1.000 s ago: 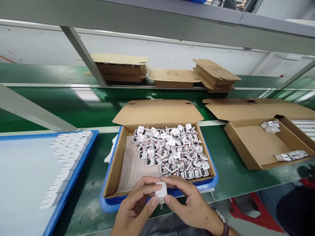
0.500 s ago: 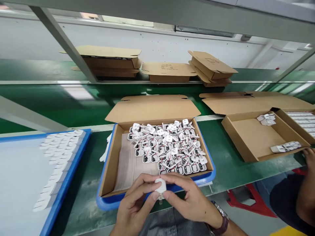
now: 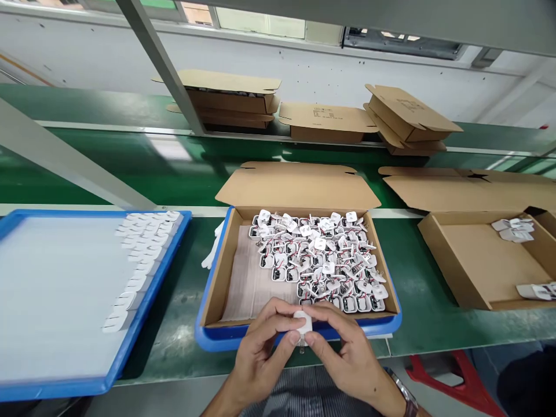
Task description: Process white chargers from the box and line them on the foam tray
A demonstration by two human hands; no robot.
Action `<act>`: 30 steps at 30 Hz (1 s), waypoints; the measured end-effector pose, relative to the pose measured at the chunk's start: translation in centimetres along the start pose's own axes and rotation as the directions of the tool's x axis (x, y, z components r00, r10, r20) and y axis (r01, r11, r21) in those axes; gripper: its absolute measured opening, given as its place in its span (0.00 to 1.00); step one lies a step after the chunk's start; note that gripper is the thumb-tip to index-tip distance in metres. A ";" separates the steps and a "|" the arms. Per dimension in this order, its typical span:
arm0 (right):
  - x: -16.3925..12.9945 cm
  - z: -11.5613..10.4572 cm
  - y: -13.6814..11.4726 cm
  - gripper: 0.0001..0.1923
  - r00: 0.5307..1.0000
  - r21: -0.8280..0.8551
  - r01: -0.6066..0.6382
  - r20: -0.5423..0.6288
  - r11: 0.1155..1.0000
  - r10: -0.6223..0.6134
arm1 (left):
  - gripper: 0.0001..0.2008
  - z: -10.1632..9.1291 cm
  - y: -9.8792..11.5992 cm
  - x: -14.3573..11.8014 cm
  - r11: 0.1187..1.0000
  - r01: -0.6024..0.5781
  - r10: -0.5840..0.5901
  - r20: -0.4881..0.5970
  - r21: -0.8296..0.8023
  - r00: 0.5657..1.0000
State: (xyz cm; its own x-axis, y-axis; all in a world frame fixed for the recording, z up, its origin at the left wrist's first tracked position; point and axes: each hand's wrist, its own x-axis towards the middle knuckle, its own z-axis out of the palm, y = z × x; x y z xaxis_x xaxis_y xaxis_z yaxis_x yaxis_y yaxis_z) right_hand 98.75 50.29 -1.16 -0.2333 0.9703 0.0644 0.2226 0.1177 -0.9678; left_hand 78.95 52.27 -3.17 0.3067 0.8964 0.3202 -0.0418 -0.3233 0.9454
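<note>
Between the fingertips of my left hand point(image 3: 269, 347) and my right hand point(image 3: 343, 350) is a small white plug adapter point(image 3: 303, 325), its metal prongs pointing down towards me. Both hands are closed on it, thumbs on the near side and fingers on the far side. They are at the near edge of a cardboard box point(image 3: 217, 289) full of white adapter housings point(image 3: 321, 260) with open tops, red and black wires and loose caps. The box sits in a blue tray point(image 3: 217, 341). My fingers hide part of the adapter.
To the left, a blue-rimmed tray point(image 3: 99, 385) bears rows of white adapters point(image 3: 147, 255). At right stands another open cardboard box point(image 3: 469, 255) with a few white pieces. Folded cartons point(image 3: 325, 119) lie on the back shelf. A red stool point(image 3: 460, 382) is at lower right.
The view has swung left, so the box and hands appear further right in the picture. Both hands still hold the adapter in nearly the same grip.
</note>
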 end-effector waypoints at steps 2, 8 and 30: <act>0.1 0.0 0.0 0.21 1.000 -0.007 -0.006 -0.001 1.000 0.006 | 0.13 0.2 0.0 0.0 1.000 -0.008 0.008 -0.015 0.008 1.000; 0.2 -0.9 -0.4 0.21 0.999 0.015 -0.020 0.034 1.000 0.019 | 0.11 0.6 0.4 0.2 1.000 0.002 0.000 -0.083 0.023 0.997; 0.0 -1.2 -0.8 0.23 0.996 0.212 -0.038 0.090 0.977 0.019 | 0.14 1.4 1.5 -0.5 0.996 -0.022 0.030 -0.098 0.083 0.995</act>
State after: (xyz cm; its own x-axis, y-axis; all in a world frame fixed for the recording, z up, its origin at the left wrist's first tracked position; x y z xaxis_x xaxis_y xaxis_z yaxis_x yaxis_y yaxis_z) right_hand 99.76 50.43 -0.10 -0.3135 0.9493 0.0234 0.0258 0.0331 -0.9991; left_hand 80.10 50.88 -1.97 0.2107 0.9118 0.3526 0.0309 -0.3667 0.9298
